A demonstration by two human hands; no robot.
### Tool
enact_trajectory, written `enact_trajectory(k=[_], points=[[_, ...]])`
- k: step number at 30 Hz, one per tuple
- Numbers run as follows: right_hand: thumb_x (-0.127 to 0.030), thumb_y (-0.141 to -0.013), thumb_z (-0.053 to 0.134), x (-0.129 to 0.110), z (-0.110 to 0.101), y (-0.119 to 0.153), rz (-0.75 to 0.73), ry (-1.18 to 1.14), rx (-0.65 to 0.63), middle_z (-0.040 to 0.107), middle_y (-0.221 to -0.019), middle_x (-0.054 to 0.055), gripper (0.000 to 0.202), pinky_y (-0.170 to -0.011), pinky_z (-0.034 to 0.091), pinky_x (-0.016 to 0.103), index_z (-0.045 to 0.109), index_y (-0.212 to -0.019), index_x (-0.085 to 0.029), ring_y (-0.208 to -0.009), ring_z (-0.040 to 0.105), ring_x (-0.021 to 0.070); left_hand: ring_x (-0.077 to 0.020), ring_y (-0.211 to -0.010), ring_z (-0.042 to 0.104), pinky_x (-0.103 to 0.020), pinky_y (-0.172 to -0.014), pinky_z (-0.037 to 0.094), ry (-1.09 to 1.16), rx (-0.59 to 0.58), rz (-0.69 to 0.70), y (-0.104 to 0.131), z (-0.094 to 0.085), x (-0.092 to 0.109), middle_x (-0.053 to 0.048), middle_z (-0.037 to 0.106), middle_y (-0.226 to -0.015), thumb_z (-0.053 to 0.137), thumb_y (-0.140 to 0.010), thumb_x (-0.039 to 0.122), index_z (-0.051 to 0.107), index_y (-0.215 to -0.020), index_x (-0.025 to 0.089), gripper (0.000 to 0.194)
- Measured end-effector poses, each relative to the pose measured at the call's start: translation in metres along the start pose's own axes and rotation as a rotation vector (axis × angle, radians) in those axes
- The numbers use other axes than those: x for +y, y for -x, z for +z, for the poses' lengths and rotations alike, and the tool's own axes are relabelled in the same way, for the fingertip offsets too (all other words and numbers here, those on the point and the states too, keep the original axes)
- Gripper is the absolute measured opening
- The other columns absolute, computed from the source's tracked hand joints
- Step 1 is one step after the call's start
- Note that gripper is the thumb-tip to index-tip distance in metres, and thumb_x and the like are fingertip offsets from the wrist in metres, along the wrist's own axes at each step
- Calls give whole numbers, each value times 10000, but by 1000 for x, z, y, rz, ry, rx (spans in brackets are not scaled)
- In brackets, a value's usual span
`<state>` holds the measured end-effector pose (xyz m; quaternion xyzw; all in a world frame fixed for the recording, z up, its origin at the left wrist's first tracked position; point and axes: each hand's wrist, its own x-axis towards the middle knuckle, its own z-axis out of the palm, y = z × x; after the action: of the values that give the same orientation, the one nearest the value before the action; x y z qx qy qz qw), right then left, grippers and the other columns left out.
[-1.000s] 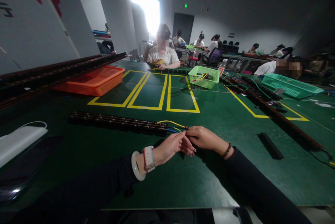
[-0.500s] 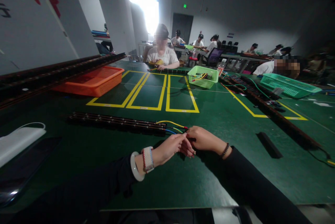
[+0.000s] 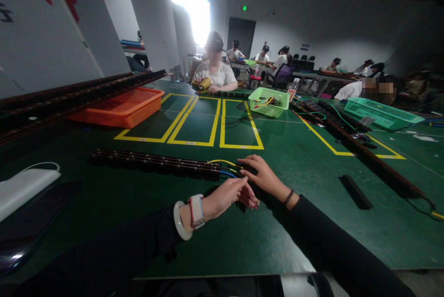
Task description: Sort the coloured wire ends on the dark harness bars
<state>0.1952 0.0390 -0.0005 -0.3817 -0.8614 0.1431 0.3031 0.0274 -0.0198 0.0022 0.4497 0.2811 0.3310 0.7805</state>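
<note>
A long dark strip assembly (image 3: 156,163) lies across the green table, with a yellow wire (image 3: 224,162) and a blue wire (image 3: 228,174) coming from its right end. My right hand (image 3: 263,176) is over the wire ends, fingers stretched out and slightly apart, fingertips beside the yellow wire. Just below it, my left hand (image 3: 227,199) has its thumb and fingers drawn together and curled down. Something dark shows under the left fingers, but what they hold is hidden.
An orange basket (image 3: 121,114) stands left, a light green basket (image 3: 270,107) at the back, and a teal basket (image 3: 381,116) right. A short black strip (image 3: 356,192) lies right of my hands; a phone (image 3: 31,223) lies left. A person (image 3: 217,75) sits opposite.
My right hand has opened from a closed grip at the wire ends and shifted slightly left. The yellow wire's red tip is now covered. My left hand has stayed put.
</note>
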Motion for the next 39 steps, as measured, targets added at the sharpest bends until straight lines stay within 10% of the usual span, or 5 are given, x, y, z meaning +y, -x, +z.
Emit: enact_trajectory(k=[20, 28, 39], points=[[-84, -794, 592, -8, 13, -6, 29, -26, -92, 679, -785, 20, 141, -702, 382, 252, 694, -836, -172, -722, 559, 134, -203, -699, 658, -335, -710, 493, 29, 67, 33, -1, -1, -2, -163, 682, -781, 396, -883, 470, 587, -768, 88, 442], [-126, -888, 487, -14, 6, -4, -283, 459, 38, 649, -808, 49, 178, -690, 360, 292, 659, -918, -157, -680, 520, 144, -197, -788, 644, -382, -827, 463, 294, 157, 10, -4, -1, 1, -139, 668, -847, 384, -908, 422, 568, -935, 103, 370], [-98, -917, 372, -36, -8, -2, -523, 694, -198, 599, -875, 106, 260, -694, 412, 326, 581, -1069, -68, -707, 512, 176, -174, -982, 588, -341, -931, 420, 555, 189, 76, -9, -4, 2, -89, 647, -921, 415, -916, 328, 549, -782, 141, 266]])
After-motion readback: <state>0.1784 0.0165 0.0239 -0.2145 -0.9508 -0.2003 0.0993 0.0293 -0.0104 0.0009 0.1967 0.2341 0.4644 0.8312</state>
